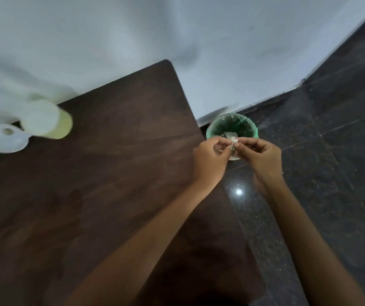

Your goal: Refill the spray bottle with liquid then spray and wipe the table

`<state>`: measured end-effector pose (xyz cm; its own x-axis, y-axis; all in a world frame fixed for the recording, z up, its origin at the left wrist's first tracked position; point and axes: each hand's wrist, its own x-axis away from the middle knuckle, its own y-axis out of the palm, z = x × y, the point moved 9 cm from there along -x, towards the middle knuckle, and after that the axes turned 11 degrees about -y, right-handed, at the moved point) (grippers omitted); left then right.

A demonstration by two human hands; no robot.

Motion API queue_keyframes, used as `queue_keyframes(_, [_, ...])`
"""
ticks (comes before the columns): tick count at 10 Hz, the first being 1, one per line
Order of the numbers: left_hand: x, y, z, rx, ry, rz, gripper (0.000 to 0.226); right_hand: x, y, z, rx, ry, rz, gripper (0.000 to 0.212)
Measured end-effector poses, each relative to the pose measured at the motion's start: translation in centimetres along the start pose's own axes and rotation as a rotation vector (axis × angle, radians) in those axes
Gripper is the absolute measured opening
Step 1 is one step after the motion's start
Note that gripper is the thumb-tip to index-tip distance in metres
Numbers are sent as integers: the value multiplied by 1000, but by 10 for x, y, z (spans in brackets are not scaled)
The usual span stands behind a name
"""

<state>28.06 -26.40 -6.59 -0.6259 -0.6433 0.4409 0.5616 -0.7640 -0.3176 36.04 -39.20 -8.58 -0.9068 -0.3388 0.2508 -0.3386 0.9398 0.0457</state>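
Observation:
My left hand [210,157] and my right hand [258,157] meet just past the right edge of the dark wooden table [99,184], over a green-lined bin [232,127] on the floor. Both pinch a small white scrap of tissue [234,142] between their fingertips. At the table's far left stand blurred containers: a pale yellow-green bottle [49,120] and a white roll of tissue [4,138]. No spray head is discernible because of blur.
A white wall [177,40] runs behind the table. Dark speckled floor tiles [331,173] fill the right side. The bin holds some white scraps and stands close to the table's right corner.

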Motion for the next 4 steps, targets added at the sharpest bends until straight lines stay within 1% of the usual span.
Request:
queue_keyframes(1, [-41, 54, 0, -101, -32, -34, 11, -49, -32, 26, 74, 14, 76, 13])
queue_keyframes(2, [-84, 108, -24, -177, -162, -161, 23, -100, -52, 68, 222, 74, 113, 13])
queue_keyframes(3, [-117, 146, -49, -275, -259, -255, 29, -144, -57, 116, 394, 144, 49, 20])
queue_keyframes(4, [-146, 163, -70, -411, -334, -279, 37, -173, -57, 156, 492, 216, 0, 29])
